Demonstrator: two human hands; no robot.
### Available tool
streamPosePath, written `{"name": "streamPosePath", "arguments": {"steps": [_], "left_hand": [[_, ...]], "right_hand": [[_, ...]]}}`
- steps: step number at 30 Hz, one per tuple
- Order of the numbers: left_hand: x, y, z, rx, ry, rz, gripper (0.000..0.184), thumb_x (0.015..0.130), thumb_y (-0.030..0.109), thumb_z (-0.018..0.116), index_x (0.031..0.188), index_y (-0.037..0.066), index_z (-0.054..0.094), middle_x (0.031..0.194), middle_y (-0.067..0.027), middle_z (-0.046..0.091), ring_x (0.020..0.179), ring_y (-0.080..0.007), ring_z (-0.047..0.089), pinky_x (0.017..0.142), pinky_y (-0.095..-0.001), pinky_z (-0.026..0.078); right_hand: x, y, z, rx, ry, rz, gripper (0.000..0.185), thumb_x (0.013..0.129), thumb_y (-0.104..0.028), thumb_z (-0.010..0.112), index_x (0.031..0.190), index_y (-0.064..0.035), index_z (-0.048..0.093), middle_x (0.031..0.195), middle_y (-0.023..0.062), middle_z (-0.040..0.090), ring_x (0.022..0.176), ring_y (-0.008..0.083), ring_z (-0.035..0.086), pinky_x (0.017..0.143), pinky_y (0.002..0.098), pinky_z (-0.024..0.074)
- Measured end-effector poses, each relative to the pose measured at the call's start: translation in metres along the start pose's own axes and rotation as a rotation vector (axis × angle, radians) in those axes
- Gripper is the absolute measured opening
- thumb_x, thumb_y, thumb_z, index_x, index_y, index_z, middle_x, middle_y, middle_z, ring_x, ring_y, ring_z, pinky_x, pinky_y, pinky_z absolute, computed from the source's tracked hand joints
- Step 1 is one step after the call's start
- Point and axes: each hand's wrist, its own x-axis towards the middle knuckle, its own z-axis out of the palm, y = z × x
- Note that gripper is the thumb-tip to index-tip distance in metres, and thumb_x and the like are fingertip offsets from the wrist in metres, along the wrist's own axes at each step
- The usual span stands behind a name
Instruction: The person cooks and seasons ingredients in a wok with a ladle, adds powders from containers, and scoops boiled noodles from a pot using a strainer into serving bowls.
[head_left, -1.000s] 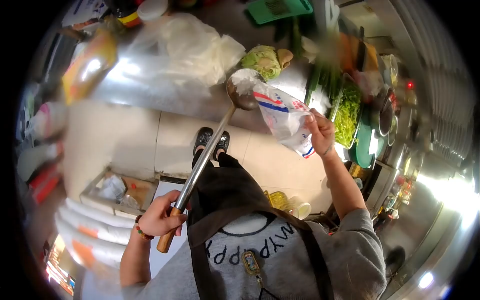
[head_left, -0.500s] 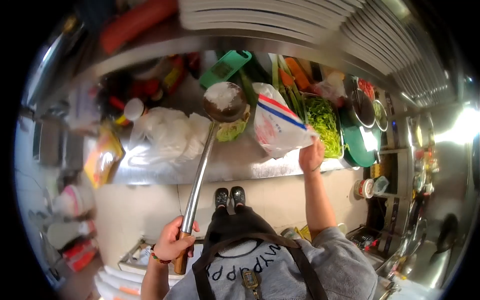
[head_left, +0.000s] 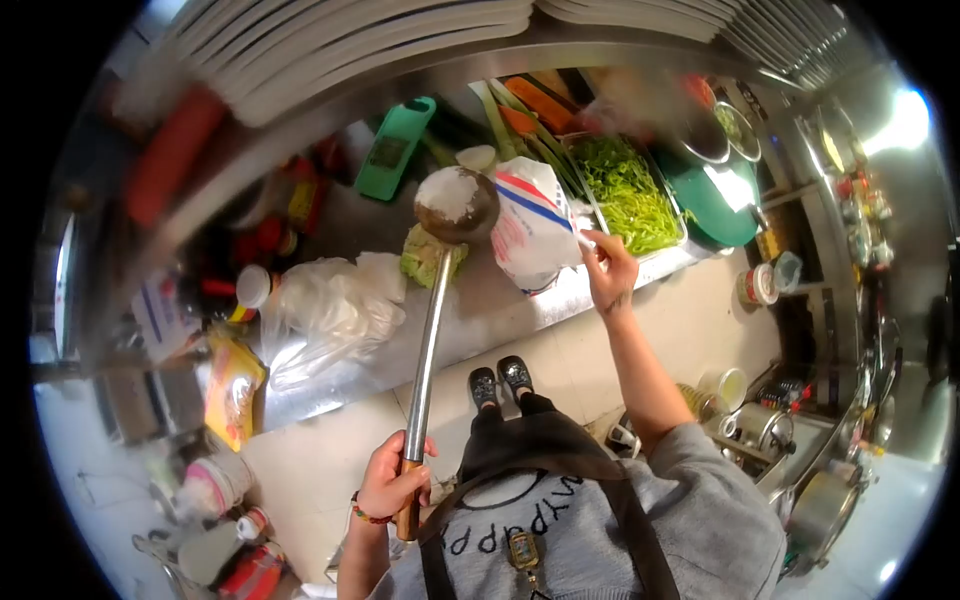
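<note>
ladle [head_left: 472,218] partly hides cabbage [head_left: 424,258]; cannot see inside bag [head_left: 528,240]

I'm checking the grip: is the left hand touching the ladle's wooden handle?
Touching: the head view shows the left hand wrapped around the ladle's wooden handle.

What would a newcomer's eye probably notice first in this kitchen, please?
Probably the long-handled ladle in the left hand, with white powder above the counter. Next, the striped white bag, with the right hand at its edge. Bright greens right of it also stand out.
</note>
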Motion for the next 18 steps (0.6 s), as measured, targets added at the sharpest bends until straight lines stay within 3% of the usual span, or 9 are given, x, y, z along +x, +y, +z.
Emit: {"name": "streamPosePath", "arguments": {"steps": [1,3,8,12,15,18], "left_hand": [[0.0,0.001,0.0,0.003,-0.005,0.012,0.028,0.081,-0.004,0.05,0.107,-0.001,0.042,0.105,-0.0134,0.05,0.053,-0.0146,0.057,0.048,-0.0265,0.05],[-0.003,0.005,-0.001,0.04,0.014,0.028,0.028,0.08,-0.006,0.049,0.107,-0.001,0.042,0.105,-0.0144,0.05,0.051,-0.0159,0.057,0.047,-0.0271,0.049],[0.003,0.008,0.004,0.116,0.041,0.095,0.03,0.077,-0.006,0.046,0.106,-0.004,0.041,0.104,-0.0145,0.049,0.047,-0.0166,0.056,0.043,-0.0253,0.048],[0.01,0.019,0.033,0.148,0.021,0.121,0.031,0.075,-0.006,0.046,0.106,-0.005,0.041,0.104,-0.016,0.047,0.045,-0.0164,0.054,0.041,-0.0243,0.048],[0.016,0.027,0.067,0.158,-0.005,0.124,0.029,0.078,-0.005,0.049,0.106,-0.005,0.044,0.107,-0.0176,0.048,0.047,-0.0171,0.056,0.043,-0.026,0.048],[0.02,0.026,0.113,0.089,-0.018,0.142,0.029,0.077,-0.005,0.05,0.106,-0.006,0.045,0.106,-0.0189,0.048,0.042,-0.0171,0.053,0.04,-0.0256,0.046]], "right_hand": [[0.009,0.002,-0.004,-0.13,-0.023,0.053,0.016,0.077,0.002,0.064,0.092,-0.0021,0.07,0.088,0.0082,0.068,0.075,0.0128,0.06,0.065,0.0245,0.0467],[0.019,0.021,-0.007,0.03,0.052,0.025,0.014,0.078,0.001,0.065,0.091,-0.001,0.07,0.078,0.006,0.067,0.064,0.009,0.056,0.059,0.0213,0.0454],[0.02,0.04,-0.072,0.227,0.213,0.071,0.023,0.078,0.007,0.057,0.095,0.0003,0.069,0.083,0.0032,0.066,0.07,0.0069,0.057,0.064,0.0198,0.0461],[0.007,0.049,-0.107,0.174,0.28,0.188,0.018,0.08,0.001,0.062,0.098,0.0031,0.068,0.083,0.0046,0.067,0.074,0.0093,0.059,0.068,0.0208,0.0468],[0.02,0.056,-0.113,0.296,0.418,0.228,0.017,0.081,-0.001,0.063,0.097,0.0032,0.068,0.082,0.0047,0.067,0.074,0.0099,0.06,0.068,0.0218,0.0479],[0.042,0.098,-0.116,0.415,0.397,0.331,0.018,0.081,-0.004,0.062,0.097,0.0043,0.066,0.083,0.005,0.066,0.074,0.0103,0.059,0.07,0.0235,0.0476]]}}
